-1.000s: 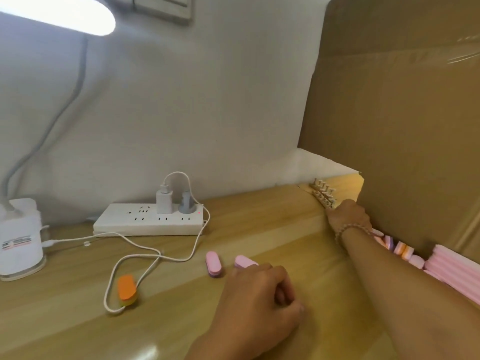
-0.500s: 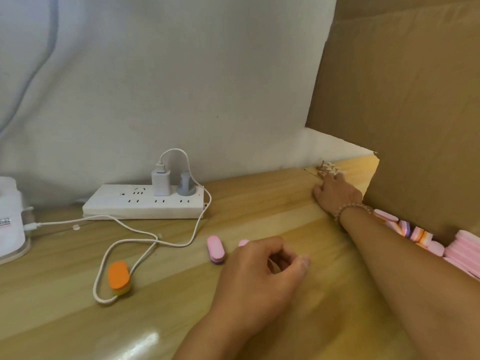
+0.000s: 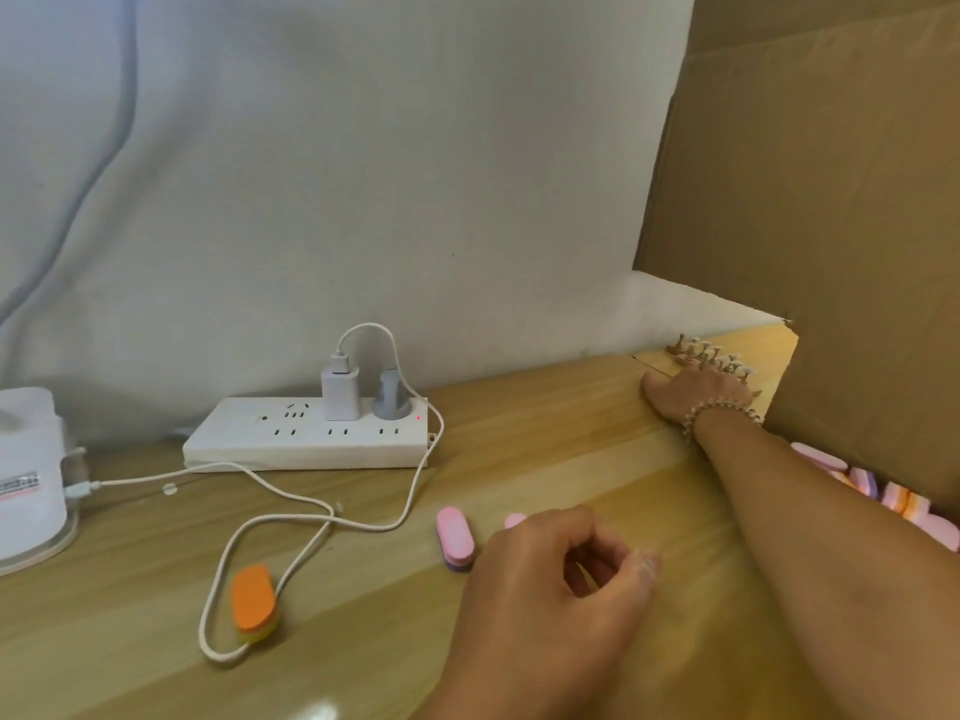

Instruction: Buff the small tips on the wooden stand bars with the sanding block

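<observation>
Three loose sanding blocks [image 3: 454, 537], one power strip [image 3: 306, 439].

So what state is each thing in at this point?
Power strip: red light on, two plugs in.
Orange sanding block: lying flat, untouched.
Pink sanding block: lying flat, untouched.
Wooden stand bars: standing, tips up.
Right hand: at the bars, grip hidden.
Left hand: fingers curled, nothing seen in it.

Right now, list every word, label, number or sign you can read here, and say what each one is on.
Nothing here is legible.
Label on the white device: red and dark print, too blurred to read.
Power strip: no readable marking, only a small red light.
Cardboard box: no print in view.
</observation>
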Tool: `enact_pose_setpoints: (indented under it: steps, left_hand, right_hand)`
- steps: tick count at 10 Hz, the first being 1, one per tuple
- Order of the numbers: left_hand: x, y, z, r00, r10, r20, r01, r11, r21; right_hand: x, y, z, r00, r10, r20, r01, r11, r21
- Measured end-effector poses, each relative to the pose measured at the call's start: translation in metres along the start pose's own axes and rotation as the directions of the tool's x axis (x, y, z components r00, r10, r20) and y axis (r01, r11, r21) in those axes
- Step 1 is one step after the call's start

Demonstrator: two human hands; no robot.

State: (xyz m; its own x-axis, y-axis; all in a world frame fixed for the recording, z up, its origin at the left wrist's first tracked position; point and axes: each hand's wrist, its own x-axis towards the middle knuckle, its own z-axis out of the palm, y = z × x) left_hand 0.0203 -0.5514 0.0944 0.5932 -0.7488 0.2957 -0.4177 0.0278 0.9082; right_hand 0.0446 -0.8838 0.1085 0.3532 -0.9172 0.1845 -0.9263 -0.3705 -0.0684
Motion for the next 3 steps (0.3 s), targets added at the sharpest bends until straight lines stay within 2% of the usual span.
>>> enact_pose_setpoints:
  steps: [1, 3]
  left_hand:
    - [0.0, 0.0, 0.0, 1.0, -0.003, -0.007, 0.003, 1.0, -0.005]
    - [0.0, 0.004, -0.001, 0.997, -0.066, -0.038, 0.067, 0.997, 0.045]
  right_hand:
    - [-0.002, 0.003, -0.003, 1.0, -0.002, 0.031, -0.001, 0.995, 0.097]
    - [-0.013, 0.011, -0.01, 0.97, -0.111, 0.214, 0.029, 0.935, 0.353]
